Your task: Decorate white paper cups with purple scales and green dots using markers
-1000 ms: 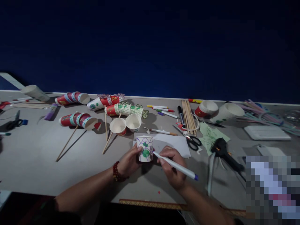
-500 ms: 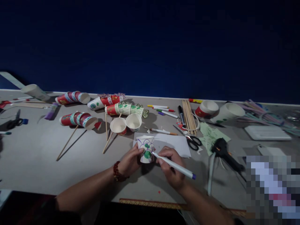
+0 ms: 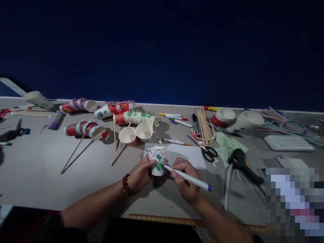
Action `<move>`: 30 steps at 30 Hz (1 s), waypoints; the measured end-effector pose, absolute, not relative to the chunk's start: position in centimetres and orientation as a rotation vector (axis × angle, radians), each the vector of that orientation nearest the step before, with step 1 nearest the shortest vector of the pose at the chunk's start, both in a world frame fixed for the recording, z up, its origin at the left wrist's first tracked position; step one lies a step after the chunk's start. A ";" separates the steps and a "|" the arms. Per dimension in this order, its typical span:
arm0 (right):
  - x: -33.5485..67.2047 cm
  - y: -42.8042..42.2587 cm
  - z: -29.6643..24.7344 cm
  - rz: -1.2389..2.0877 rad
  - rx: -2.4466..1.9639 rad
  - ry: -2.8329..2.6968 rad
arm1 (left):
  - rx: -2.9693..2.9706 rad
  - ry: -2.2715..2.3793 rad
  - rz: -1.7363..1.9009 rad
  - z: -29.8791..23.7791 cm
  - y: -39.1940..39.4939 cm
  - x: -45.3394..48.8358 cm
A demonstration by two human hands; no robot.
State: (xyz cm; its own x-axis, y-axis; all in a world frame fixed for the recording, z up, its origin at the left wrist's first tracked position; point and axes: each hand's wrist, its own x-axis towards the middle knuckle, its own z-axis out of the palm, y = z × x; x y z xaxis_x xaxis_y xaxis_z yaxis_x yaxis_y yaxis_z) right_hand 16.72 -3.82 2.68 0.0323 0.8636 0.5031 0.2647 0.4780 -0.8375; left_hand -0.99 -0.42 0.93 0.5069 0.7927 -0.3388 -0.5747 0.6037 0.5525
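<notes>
My left hand (image 3: pixel 141 174) is closed around the left side of a white paper cup (image 3: pixel 158 160), which bears purple curved lines and green spots. In my right hand (image 3: pixel 186 180) is a white marker (image 3: pixel 193 180) with a purple end, gripped like a pen. Its tip meets the right side of the cup, among the purple lines. Behind the cup lies a sheet of white paper (image 3: pixel 187 156). Two more paper cups, the left one (image 3: pixel 128 136) and the right one (image 3: pixel 144 131), stand just beyond, open side up.
Black-handled scissors (image 3: pixel 209 153), a glue gun (image 3: pixel 244 165) and green paper scraps (image 3: pixel 229 145) lie to the right. Wooden sticks (image 3: pixel 204 125) and stacked cups (image 3: pixel 223 117) sit behind them. Joined red-and-white cup figures (image 3: pixel 84 130) on sticks lie to the left.
The marker and my right hand have shifted very slightly at the cup's right side. The cup and my left hand look almost unmoved.
</notes>
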 end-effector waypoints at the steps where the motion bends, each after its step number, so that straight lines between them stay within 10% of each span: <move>1: 16.7 -3.8 2.7 0.620 -1.028 -1.504 | 0.397 0.613 0.854 0.9 -0.4 -1.0; 30: 16.6 -3.7 3.3 0.625 -1.008 -1.590 | 0.431 0.635 0.882 0.9 -0.6 -0.7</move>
State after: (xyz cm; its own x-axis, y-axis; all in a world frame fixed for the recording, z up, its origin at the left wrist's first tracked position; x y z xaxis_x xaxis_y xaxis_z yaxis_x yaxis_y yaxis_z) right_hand 16.65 -3.71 3.29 -0.0391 0.8595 0.5096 0.2817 0.4988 -0.8196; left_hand -0.75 -0.55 0.86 0.4740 0.8161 -0.3306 -0.5721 0.5709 0.5889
